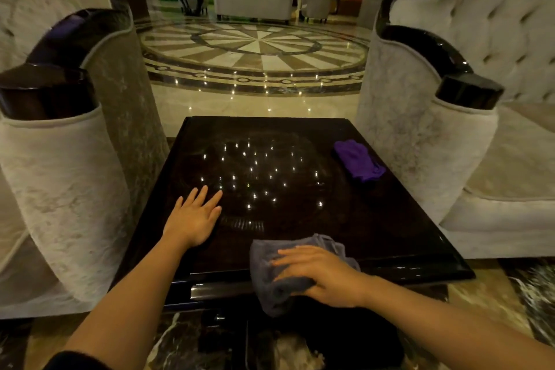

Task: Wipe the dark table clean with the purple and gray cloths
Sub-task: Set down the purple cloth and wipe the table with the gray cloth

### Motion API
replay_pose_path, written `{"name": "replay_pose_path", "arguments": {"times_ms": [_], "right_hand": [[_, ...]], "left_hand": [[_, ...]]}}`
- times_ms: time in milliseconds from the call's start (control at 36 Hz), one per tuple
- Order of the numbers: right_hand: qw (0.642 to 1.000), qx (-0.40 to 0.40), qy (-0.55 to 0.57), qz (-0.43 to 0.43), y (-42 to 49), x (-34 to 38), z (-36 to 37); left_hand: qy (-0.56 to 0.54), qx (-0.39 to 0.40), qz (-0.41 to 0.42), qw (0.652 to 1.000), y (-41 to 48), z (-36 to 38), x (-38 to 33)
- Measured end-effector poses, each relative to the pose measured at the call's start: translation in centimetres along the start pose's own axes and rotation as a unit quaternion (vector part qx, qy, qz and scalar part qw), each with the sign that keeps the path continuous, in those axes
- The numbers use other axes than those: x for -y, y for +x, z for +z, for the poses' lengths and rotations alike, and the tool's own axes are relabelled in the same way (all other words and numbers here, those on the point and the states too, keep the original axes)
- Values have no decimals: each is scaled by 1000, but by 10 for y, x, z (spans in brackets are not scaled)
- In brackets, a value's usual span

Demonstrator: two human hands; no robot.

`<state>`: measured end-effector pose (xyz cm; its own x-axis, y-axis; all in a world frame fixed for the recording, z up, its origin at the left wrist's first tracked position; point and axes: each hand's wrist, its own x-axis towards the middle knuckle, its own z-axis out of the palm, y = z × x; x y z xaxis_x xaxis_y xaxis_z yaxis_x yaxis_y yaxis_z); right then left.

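Observation:
The dark glossy table [375,219] fills the middle of the view, with ceiling lights mirrored in its top. My right hand [324,275] presses flat on the gray cloth [270,288] at the table's near edge; part of the cloth hangs over that edge. My left hand [195,216] rests palm down on the table's left side, fingers spread, holding nothing. The purple cloth [359,161] lies crumpled at the table's right side, apart from both hands.
A pale upholstered armchair [69,177] with dark glossy arm caps stands close on the left. A matching sofa [420,141] stands close on the right. Beyond the table lies polished marble floor [255,54] with a round inlay.

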<state>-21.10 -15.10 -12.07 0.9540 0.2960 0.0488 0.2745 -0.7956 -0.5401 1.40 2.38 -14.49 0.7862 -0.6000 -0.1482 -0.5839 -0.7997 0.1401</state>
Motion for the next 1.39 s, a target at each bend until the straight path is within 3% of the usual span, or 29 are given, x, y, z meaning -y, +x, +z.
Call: {"name": "replay_pose_path", "arguments": {"times_ms": [56,194,278,417,583,722,1000,1250,1389], "right_hand": [[999,-21,24,18,-3,0,-15],[980,-190,0,59,13,-18,-81],[966,-240,-29,95,34,-38,-118],[953,-235,-58,185,68,-95,-136],[938,-191,-29,288,80,-147,-104],[933,-159,-52,319,85,-155,-90],[953,-157,-54,255,62,-121,-62],[987,-115,-64,89,5,-50,-19],[991,-110,-46,67,-18,-26,-3]], "left_hand": [[-3,1,1,1000,1,1,0],[-4,0,4,1000,1,0,2],[-2,-3,7,1000,1,0,2],[2,-3,4,1000,4,2,3],[4,-5,5,1000,8,5,6],[2,-4,1,1000,8,5,5],[-3,-7,-5,1000,2,0,-1],[0,-10,-1,1000,-2,-1,-3],[1,-7,-5,1000,-2,-1,-1]]}}
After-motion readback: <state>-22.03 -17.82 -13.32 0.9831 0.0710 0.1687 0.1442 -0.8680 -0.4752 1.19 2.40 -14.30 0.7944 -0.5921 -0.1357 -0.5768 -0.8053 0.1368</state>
